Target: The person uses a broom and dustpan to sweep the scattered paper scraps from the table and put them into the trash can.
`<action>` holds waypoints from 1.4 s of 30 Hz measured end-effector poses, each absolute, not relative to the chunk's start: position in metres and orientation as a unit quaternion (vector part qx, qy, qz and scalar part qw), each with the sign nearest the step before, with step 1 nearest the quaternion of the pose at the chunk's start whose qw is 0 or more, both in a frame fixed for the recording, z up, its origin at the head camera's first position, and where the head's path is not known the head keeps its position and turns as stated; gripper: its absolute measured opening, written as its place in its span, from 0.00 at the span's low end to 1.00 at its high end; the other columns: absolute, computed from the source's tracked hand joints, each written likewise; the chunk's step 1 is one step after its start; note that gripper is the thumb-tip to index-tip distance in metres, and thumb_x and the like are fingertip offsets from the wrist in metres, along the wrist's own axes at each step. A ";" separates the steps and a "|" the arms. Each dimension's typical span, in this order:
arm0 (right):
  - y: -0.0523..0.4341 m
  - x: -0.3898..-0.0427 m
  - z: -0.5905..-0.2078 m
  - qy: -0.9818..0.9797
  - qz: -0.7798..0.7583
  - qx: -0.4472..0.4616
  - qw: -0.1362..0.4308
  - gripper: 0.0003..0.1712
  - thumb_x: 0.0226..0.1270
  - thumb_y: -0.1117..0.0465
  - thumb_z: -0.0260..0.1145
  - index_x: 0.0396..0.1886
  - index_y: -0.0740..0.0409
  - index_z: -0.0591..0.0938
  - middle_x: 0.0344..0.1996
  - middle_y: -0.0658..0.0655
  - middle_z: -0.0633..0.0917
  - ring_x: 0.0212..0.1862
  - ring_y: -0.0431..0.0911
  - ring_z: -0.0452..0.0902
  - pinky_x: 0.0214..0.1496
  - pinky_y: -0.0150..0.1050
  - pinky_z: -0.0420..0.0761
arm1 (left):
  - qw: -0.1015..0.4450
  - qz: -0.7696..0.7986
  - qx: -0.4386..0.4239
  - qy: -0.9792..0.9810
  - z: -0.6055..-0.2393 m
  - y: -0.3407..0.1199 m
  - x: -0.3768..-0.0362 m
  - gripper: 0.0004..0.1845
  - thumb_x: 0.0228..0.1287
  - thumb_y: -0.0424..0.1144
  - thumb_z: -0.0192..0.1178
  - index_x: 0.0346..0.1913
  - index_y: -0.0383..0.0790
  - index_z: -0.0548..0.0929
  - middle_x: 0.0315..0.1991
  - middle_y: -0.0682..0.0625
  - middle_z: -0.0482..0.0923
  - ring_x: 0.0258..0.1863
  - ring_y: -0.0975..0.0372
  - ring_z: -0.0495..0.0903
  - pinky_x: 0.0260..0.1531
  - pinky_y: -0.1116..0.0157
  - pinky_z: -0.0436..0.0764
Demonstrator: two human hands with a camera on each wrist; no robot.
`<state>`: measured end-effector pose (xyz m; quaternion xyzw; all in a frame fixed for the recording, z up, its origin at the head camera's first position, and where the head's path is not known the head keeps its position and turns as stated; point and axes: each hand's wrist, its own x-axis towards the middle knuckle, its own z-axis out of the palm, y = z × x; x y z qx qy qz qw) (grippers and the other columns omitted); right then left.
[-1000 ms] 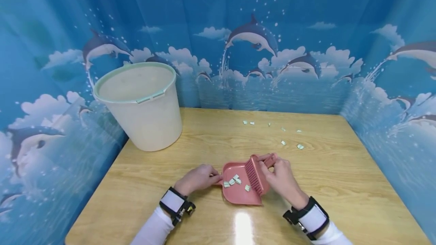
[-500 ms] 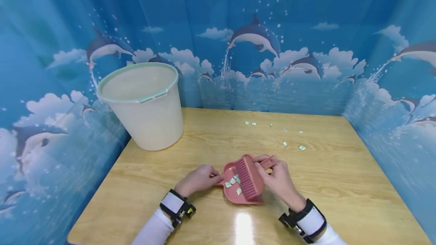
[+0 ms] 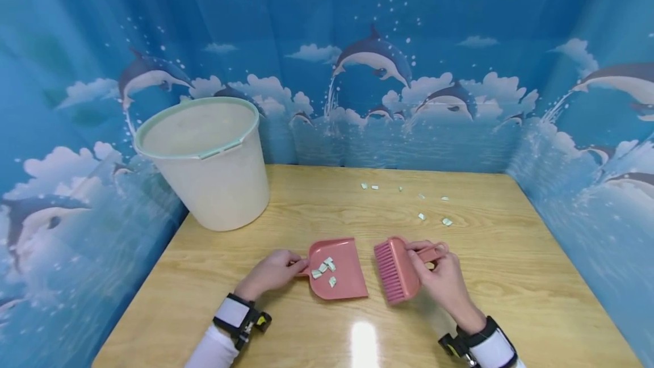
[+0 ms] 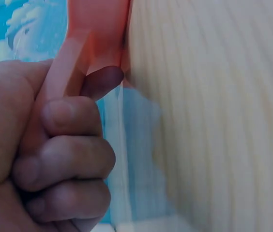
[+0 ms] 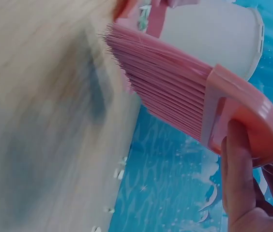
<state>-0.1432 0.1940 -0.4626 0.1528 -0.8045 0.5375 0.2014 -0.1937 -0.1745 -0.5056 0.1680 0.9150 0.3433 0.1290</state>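
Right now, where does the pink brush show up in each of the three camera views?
Head: pink brush lies low and right of centre, held by the right hand.
Left wrist: not in it; only the dustpan handle shows.
Right wrist: its bristles fill the middle and upper right.
Shared landmark: the wooden table.

From the head view we look forward and down over the whole table (image 3: 511,277), at some distance. Our 2 wrist views sit very close: the left one against the dustpan (image 4: 98,29) handle, the right one beside the brush (image 5: 185,101). All 3 views share the wooden tabletop.
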 end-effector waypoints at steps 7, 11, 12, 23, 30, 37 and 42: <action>0.196 -0.148 -0.467 -0.824 0.500 0.152 0.220 0.06 0.65 0.75 0.68 0.36 0.63 0.88 0.37 0.58 0.91 0.42 0.34 0.82 0.37 0.27 0.83 | 0.102 0.342 0.091 0.930 -0.500 -0.217 -0.191 0.19 0.79 0.50 0.54 0.29 0.48 0.87 0.19 0.56 0.69 0.20 0.64 0.67 0.22 0.66 0.68; 0.195 -0.152 -0.469 -0.826 0.492 0.154 0.228 0.07 0.63 0.75 0.70 0.36 0.61 0.89 0.37 0.57 0.91 0.41 0.36 0.83 0.42 0.23 0.79 | 0.091 0.342 0.046 0.934 -0.496 -0.240 -0.193 0.23 0.79 0.50 0.54 0.24 0.44 0.83 0.18 0.56 0.67 0.18 0.65 0.64 0.20 0.67 0.65; 0.195 -0.153 -0.469 -0.827 0.489 0.153 0.232 0.07 0.62 0.75 0.70 0.35 0.61 0.89 0.37 0.56 0.91 0.42 0.38 0.83 0.45 0.22 0.76 | 0.084 0.342 0.039 0.935 -0.495 -0.245 -0.194 0.23 0.79 0.50 0.54 0.25 0.44 0.83 0.18 0.56 0.67 0.18 0.65 0.64 0.20 0.67 0.65; 0.202 -0.143 -0.479 -0.845 0.466 0.115 0.235 0.06 0.63 0.74 0.70 0.33 0.62 0.89 0.36 0.57 0.91 0.43 0.29 0.82 0.50 0.17 0.72 | 0.047 0.339 0.022 0.939 -0.460 -0.261 -0.213 0.25 0.79 0.50 0.53 0.29 0.36 0.86 0.16 0.56 0.61 0.17 0.62 0.64 0.20 0.67 0.61; 0.202 -0.143 -0.480 -0.855 0.444 0.127 0.238 0.05 0.62 0.73 0.70 0.36 0.64 0.89 0.37 0.57 0.91 0.44 0.29 0.82 0.47 0.17 0.75 | 0.039 0.342 0.025 0.939 -0.414 -0.252 -0.212 0.24 0.78 0.52 0.54 0.27 0.42 0.87 0.15 0.55 0.60 0.17 0.60 0.64 0.20 0.66 0.60; 0.201 -0.142 -0.479 -0.859 0.446 0.114 0.223 0.04 0.65 0.71 0.69 0.37 0.63 0.89 0.37 0.56 0.91 0.43 0.35 0.85 0.46 0.17 0.75 | 0.021 0.336 0.038 0.941 -0.354 -0.253 -0.214 0.23 0.77 0.52 0.55 0.32 0.39 0.90 0.15 0.55 0.59 0.18 0.59 0.64 0.20 0.66 0.60; 0.201 -0.139 -0.481 -0.861 0.451 0.108 0.209 0.04 0.65 0.73 0.69 0.37 0.65 0.89 0.38 0.58 0.91 0.43 0.29 0.83 0.44 0.18 0.77 | 0.010 0.323 0.051 0.945 -0.327 -0.253 -0.213 0.24 0.77 0.51 0.54 0.30 0.38 0.90 0.15 0.55 0.59 0.18 0.59 0.64 0.20 0.66 0.59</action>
